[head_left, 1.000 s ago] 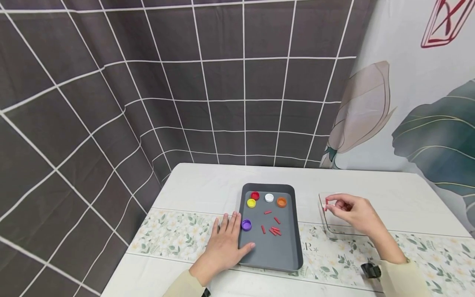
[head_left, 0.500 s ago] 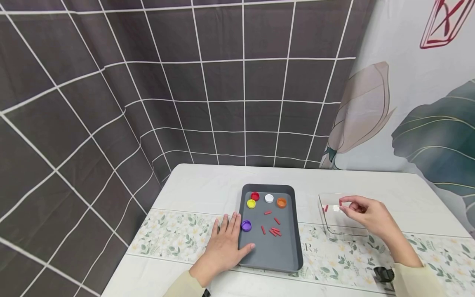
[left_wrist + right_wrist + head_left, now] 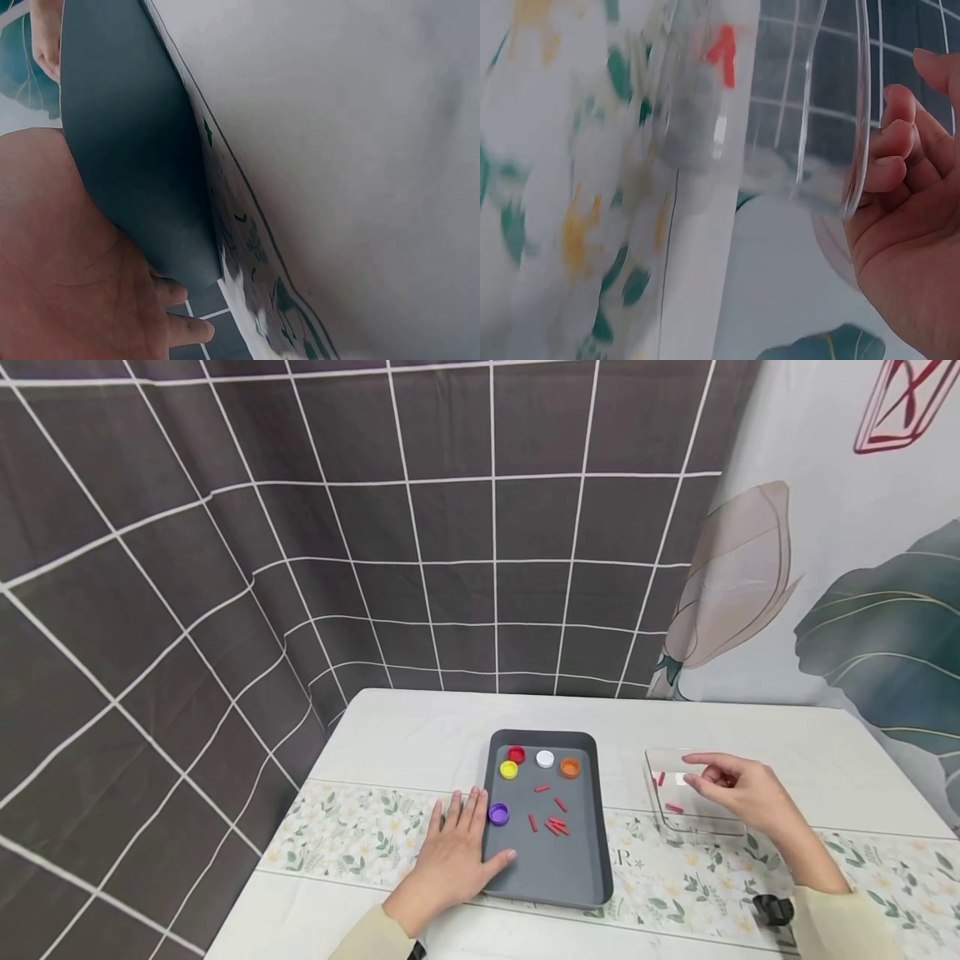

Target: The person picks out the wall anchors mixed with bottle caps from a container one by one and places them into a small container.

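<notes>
My left hand [image 3: 452, 856] lies flat against the left edge of the grey tray [image 3: 547, 872], fingers straight and thumb reaching over the rim. Inside the tray are several short red sticks [image 3: 533, 823] and round caps: red [image 3: 517, 754], yellow [image 3: 508, 769], white [image 3: 545, 759], orange [image 3: 570, 767] and purple [image 3: 498, 814]. Over the right side of a clear rectangular container [image 3: 705, 833] hovers my right hand [image 3: 738, 789], thumb and index apart with nothing between them. A few red sticks [image 3: 674, 808] lie in that container; the right wrist view shows them blurred through its clear wall [image 3: 802, 97].
A white table [image 3: 420, 735] with a floral band [image 3: 345, 827] carries the tray and container. Behind it hangs a dark grid-patterned curtain [image 3: 450, 518], with a leaf-printed cloth [image 3: 877, 635] to the right.
My right hand moved right over the container and let go of a red stick, which now lies near the container's front. My left hand and the tray have stayed put.
</notes>
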Tool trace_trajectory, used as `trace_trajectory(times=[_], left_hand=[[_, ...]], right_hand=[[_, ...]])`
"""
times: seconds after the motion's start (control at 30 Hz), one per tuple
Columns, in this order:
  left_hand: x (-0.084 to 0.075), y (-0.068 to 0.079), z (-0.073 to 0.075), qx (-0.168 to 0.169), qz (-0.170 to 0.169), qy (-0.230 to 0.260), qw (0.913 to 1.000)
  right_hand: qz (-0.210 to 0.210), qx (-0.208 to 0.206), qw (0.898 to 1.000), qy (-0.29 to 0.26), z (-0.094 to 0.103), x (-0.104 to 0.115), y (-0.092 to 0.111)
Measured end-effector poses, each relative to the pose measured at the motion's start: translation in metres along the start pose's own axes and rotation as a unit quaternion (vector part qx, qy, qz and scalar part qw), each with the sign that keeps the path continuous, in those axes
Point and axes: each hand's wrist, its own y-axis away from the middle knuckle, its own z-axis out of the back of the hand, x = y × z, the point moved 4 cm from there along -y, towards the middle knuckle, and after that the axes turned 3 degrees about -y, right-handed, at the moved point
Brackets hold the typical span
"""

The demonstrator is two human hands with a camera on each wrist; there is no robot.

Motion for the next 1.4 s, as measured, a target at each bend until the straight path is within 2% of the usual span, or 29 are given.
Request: trace_trajectory(times=[0.2, 0.33, 0.73, 1.03, 1.4], left_hand=[[-0.001, -0.001, 0.002, 0.000, 0.000, -0.001, 1.0000], [-0.001, -0.001, 0.002, -0.002, -0.001, -0.002, 1.0000], [-0.001, -0.002, 0.002, -0.003, -0.001, -0.006, 1.0000], [0.000, -0.001, 0.001, 0.003, 0.002, -0.005, 1.0000], [-0.001, 0.000, 0.001, 0.003, 0.000, -0.006, 1.0000]], right_hand=[[0.070, 0.022, 0.997, -0.033, -0.023, 0.023, -0.008], [0.102, 0.052, 0.992, -0.057, -0.042, 0.041, -0.013], [0.088, 0.158, 0.979, -0.097, -0.092, 0.063, -0.024], [0.105, 0.189, 0.972, -0.088, -0.111, 0.066, -0.029], [0.096, 0.207, 0.972, -0.058, -0.117, 0.071, -0.033]])
